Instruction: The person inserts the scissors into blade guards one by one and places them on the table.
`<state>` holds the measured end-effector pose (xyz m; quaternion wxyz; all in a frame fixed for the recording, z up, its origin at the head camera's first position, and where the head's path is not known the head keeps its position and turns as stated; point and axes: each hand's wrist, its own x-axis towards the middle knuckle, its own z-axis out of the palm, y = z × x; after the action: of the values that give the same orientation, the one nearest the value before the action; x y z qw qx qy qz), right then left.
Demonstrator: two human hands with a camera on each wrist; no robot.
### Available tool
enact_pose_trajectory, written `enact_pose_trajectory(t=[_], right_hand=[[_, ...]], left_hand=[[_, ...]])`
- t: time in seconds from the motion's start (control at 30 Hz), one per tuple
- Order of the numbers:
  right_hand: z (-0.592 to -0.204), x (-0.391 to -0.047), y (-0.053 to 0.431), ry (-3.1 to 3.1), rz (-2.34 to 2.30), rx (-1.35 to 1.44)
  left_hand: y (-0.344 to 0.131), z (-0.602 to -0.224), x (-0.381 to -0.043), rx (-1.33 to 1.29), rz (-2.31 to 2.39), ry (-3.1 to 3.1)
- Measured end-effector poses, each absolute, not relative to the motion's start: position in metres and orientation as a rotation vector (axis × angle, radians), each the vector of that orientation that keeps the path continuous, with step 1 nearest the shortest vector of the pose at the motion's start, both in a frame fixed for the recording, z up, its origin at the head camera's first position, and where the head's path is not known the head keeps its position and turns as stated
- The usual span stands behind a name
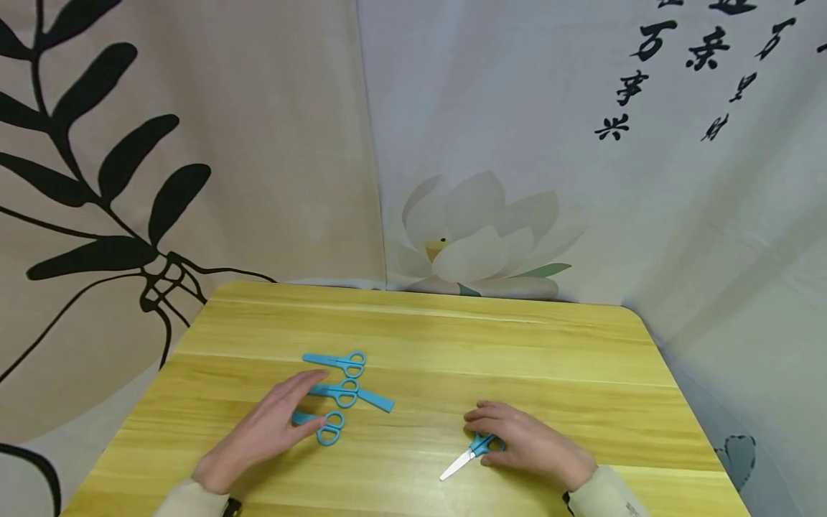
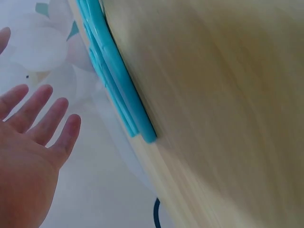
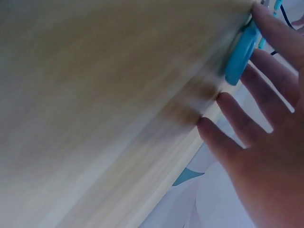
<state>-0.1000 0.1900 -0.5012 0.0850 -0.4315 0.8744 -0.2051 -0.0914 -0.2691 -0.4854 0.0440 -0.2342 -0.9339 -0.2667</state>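
Observation:
In the head view, my left hand [image 1: 261,431] hovers with fingers spread over the left side of the table, beside blue-handled scissors. The nearest pair [image 1: 331,429] lies partly under its thumb. Behind it are a middle pair [image 1: 345,393] and a far pair [image 1: 332,361], their blades in blue covers. A loose blue blade cover [image 1: 376,400] touches the middle pair's handles. My right hand [image 1: 526,441] is around the handles of another pair of scissors [image 1: 477,449], whose bare blades point toward the front left. The right wrist view shows its fingers [image 3: 232,118] extended, fingertips at the tabletop.
The wooden table [image 1: 549,345] has rounded far corners. Behind it hangs a pale curtain [image 1: 291,143] printed with dark leaves, a lotus and black characters. In the left wrist view, covered scissors [image 2: 114,71] lie flat on the wood, beyond the palm.

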Motion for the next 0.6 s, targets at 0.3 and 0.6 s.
enact_pose_trajectory(t=[0.3,0.6], right_hand=[[-0.507,-0.104,0.186,2.649,-0.655,-1.427],[-0.508,-0.100,0.185,2.675,-0.702,-1.399]], left_hand=[[-0.259,-0.489,-0.095,-0.762,-0.842,-2.848],[-0.243,-0.488,-0.102,-0.818,-0.851,-2.901]])
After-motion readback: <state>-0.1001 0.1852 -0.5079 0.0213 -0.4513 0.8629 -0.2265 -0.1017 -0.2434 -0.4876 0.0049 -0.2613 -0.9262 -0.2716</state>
